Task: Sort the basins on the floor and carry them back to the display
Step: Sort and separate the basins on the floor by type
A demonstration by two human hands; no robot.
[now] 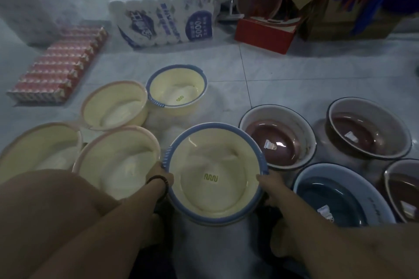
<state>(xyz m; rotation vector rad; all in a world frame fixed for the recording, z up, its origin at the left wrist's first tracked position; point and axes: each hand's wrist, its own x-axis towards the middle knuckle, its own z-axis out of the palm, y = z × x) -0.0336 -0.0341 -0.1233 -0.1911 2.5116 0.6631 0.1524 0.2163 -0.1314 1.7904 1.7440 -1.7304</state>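
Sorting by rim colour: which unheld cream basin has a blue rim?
The farthest cream basin, beyond the held basin; the other three have pink rims.

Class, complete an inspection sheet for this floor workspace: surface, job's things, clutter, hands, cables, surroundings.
Surface: pale tiled floor.
Job's things: held blue-rimmed basin; second blue-rimmed basin behind it; three pink-rimmed basins left; maroon basins and a teal basin right.
Clutter: paper-roll pack, red box, pink packet tray.
Hands: left hand and right hand grip the held basin's opposite rims.
Cables: nothing seen.
Surroundings: cardboard boxes, far right.
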